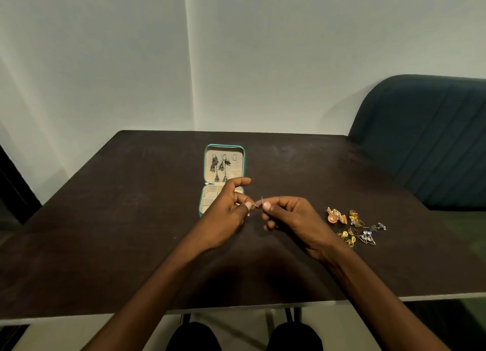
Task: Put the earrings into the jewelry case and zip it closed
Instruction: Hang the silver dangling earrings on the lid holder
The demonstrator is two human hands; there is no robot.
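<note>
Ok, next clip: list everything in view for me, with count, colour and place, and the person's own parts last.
jewelry case: one, teal outside and cream inside, open at the table's middle.
hung earrings: several dark silver drops, exact count unclear, on the case's lid panel.
loose earrings: a cluster, gold and silver, count unclear, on the table to the right.
small earring: one, silvery, pinched between both hands.
table: one, dark brown.
chair: one, dark teal, behind the table's right side.
wall: pale, behind the table.
left hand: pinches the small earring, in front of the case.
right hand: pinches the same earring.
knees: two, in dark cloth, below the table edge.
</note>
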